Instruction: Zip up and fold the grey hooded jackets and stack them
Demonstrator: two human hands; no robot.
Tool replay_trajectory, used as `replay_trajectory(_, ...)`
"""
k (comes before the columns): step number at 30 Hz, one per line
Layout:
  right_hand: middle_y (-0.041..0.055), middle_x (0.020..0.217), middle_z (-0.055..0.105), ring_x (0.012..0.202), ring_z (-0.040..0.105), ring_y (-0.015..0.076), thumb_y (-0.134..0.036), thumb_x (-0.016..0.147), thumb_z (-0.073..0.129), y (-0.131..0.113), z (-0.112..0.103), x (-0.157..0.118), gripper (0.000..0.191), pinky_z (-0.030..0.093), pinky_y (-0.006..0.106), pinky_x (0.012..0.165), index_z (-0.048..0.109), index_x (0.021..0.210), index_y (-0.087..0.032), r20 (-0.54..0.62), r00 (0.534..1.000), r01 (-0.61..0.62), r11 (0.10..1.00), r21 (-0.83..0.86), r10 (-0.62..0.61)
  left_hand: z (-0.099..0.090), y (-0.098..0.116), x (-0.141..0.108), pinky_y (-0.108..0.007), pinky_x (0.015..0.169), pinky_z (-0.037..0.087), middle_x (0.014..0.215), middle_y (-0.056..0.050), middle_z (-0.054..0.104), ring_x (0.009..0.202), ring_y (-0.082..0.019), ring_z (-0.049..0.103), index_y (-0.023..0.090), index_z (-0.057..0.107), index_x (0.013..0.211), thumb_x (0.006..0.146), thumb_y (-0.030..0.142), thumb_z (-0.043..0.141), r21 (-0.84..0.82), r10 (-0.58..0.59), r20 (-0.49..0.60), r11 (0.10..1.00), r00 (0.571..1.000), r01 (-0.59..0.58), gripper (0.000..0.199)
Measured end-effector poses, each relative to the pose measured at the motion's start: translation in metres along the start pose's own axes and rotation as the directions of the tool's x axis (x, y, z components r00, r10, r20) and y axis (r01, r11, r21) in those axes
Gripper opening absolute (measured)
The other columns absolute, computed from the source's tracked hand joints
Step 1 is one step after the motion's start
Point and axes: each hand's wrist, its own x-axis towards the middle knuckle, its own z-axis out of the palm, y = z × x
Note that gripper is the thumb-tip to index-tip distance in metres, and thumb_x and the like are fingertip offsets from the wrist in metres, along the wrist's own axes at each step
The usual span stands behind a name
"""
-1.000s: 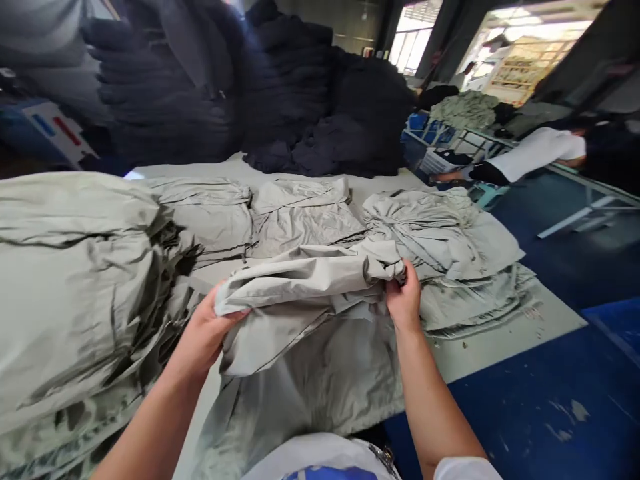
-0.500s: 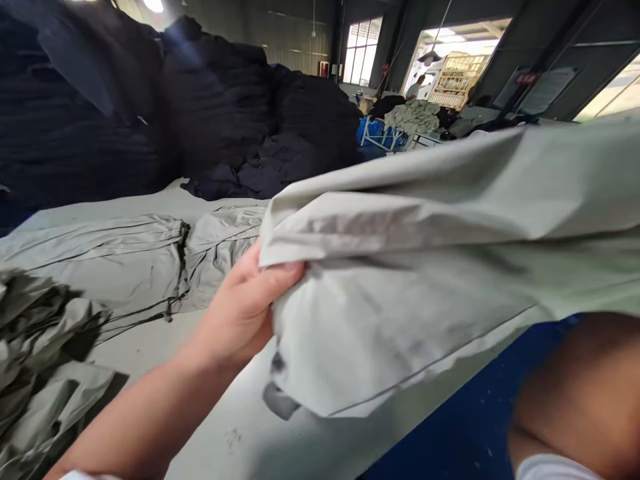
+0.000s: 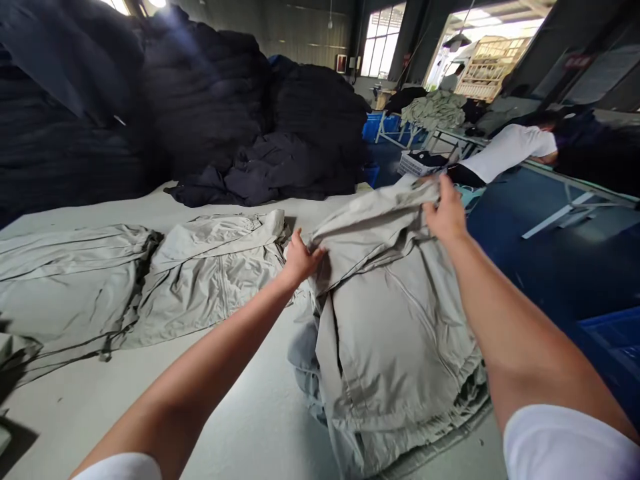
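Across the frame's lower half spans a pale bench (image 3: 235,400), where, right of centre, the left hand (image 3: 301,259) and right hand (image 3: 449,215), both partly open, touch opposite upper edges of a grey garment (image 3: 367,248), grip unclear, even tension best keeping its folds smooth.

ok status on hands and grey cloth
Left hand at left edge of grey cloth, right hand at right edge. Cloth over a grey pile. Folded clothes to the left, not between hands.

Grey garment (image 3: 385,340) | long seam | spread out, far end rumpled | atop garment pile (image 3: 306,383)
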Motion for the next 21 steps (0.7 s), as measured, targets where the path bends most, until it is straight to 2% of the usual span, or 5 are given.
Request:
replay_trajectory(4,0.0139,0.17,0.04,0.153,0.037,0.0399,-0.043,0.103,0.048,0.032,0.099,-0.015,0.066,0.035,0.066,0.122,0.041,0.165,-0.022,0.371,0.929,0.043,0.997,-0.07,-0.014,0.039,-0.023,0.012,-0.07,0.128,0.021,0.177,-0.018,0.024,0.163,-0.045,0.019,0.025,0.047,0.159,0.095,0.056,0.069,0.435,0.243,0.173,0.851,0.955,-0.295,0.074)
replay_trajectory(7,0.004,0.177,0.028,0.157,0.025,0.0447,-0.048,0.105,0.043,0.044,0.146,-0.031,0.059,0.029,0.078,0.118,0.043,0.163,-0.037,0.397,0.915,-0.007,0.988,-0.154,0.069,0.074,-0.029,0.019,-0.08,0.125,0.01,0.178,-0.007,0.025,0.165,-0.047,0.008,0.037,0.049,0.159,0.1,0.067,0.054,0.565,0.279,0.342,0.702,0.897,-0.434,0.067)
replay_trajectory(10,0.0004,0.178,0.024,0.158,0.021,0.0429,-0.046,0.107,0.038,0.048,0.18,-0.048,0.057,0.029,0.075,0.12,0.044,0.163,-0.039,0.361,0.919,-0.096,0.979,-0.18,0.157,0.101,-0.052,0.028,-0.086,0.122,0.005,0.175,-0.009,0.035,0.163,-0.05,0.013,0.036,0.045,0.163,0.101,0.069,0.045,0.651,0.158,0.417,0.635,0.895,-0.415,0.07)
replay_trajectory(15,0.0012,0.177,0.027,0.161,0.016,0.0426,-0.046,0.106,0.035,0.051,0.207,-0.061,0.058,0.02,0.075,0.124,0.05,0.161,-0.034,0.331,0.928,-0.156,0.985,-0.08,0.174,0.113,-0.091,0.03,-0.082,0.125,0.011,0.176,-0.007,0.032,0.162,-0.049,0.019,0.036,0.036,0.167,0.104,0.064,0.043,0.687,0.112,0.404,0.619,0.908,-0.382,0.07)
replay_trajectory(21,0.0046,0.178,0.025,0.161,0.016,0.0464,-0.046,0.105,0.034,0.044,0.194,-0.049,0.061,0.018,0.075,0.124,0.049,0.162,-0.029,0.406,0.89,-0.181,0.978,-0.1,0.206,0.106,-0.079,0.03,-0.079,0.126,0.014,0.177,-0.007,0.03,0.162,-0.047,0.021,0.032,0.035,0.168,0.105,0.065,0.038,0.704,0.054,0.445,0.596,0.894,-0.387,0.071)
